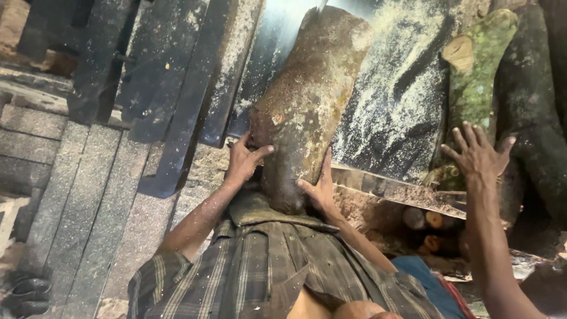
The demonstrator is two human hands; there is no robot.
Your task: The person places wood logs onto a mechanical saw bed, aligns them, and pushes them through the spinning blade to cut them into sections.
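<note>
Left hand [243,160]: fingers spread and pressed flat against the left flank of one thick log [307,106], thumb pointing right along the bark; grasping, not clenched. Right hand [319,189]: fingers laid upward on the log's lower right flank, thumb across the near end; likewise grasping. The log lies lengthwise between both hands, its near end just above the checked shirt [266,266], its far end at the top of the view on a dark saw table [401,106] dusted with sawdust. One further hand [477,155], belonging to another person, enters from the lower right with five fingers splayed, released, holding nothing, close to one mossy log [475,77] with a pale cut end. Whether it touches that log cannot be told. Beside the mossy log stands one darker trunk [531,118]. At least three small round log ends [425,221] show under the table edge. Left of the table: several dark planks [177,88] leaning side by side.
</note>
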